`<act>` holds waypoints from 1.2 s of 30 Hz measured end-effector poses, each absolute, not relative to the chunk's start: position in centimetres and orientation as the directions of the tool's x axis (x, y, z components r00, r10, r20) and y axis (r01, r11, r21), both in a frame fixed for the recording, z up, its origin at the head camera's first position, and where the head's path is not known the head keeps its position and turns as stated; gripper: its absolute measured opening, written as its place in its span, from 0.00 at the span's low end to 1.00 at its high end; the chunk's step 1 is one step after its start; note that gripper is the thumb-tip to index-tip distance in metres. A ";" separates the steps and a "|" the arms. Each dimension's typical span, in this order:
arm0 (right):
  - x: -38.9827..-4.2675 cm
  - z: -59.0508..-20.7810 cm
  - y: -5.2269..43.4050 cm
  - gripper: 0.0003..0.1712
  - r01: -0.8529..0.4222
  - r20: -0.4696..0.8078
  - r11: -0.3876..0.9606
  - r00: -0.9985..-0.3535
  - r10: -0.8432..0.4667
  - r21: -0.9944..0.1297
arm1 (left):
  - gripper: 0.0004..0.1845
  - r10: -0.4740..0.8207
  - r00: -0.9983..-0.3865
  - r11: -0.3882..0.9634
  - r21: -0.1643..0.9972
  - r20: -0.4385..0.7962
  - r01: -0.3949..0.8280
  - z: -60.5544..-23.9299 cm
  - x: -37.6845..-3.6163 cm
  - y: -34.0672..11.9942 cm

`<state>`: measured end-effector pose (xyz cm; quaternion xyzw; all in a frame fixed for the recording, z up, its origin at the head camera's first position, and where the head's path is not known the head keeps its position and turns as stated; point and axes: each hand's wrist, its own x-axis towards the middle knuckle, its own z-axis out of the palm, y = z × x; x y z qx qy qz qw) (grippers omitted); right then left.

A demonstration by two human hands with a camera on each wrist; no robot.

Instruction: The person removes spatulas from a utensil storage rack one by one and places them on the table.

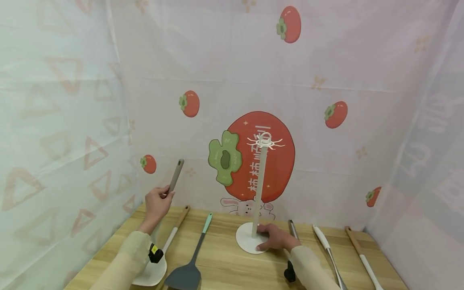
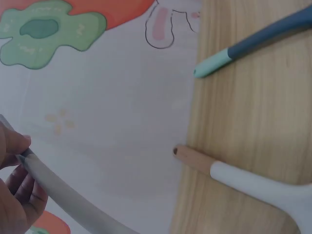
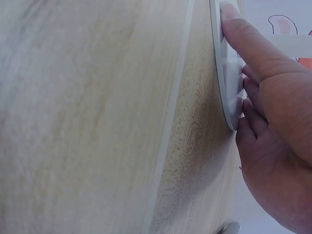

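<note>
Soft, even, bright light fills the head view, with faint shadows and no glare; its edges bow outward. The left wrist view is dimmer and bluish. The right wrist view is blurred close up, washed pale.

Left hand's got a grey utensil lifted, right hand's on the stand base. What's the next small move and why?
Probably carry the grey utensil right and up toward the hooks on top of the stand. The left hand already holds it clear of the table, and the right hand presses on the base, steadying it.
</note>
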<state>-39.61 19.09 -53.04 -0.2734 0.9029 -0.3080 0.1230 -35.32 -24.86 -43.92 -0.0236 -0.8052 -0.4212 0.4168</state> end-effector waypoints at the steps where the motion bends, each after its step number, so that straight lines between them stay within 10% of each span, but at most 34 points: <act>1: -39.6 -53.1 19.1 0.40 -0.417 -0.055 0.663 -0.821 -0.568 -0.621 | 0.15 -0.310 -0.651 0.649 0.655 0.693 0.388 -44.1 -35.3 -25.1; 36: -40.1 -53.6 19.2 0.41 -0.389 -0.070 0.664 -0.830 -0.553 -0.639 | 0.16 -0.248 -0.745 0.760 0.601 0.620 0.248 -45.8 -35.6 -29.9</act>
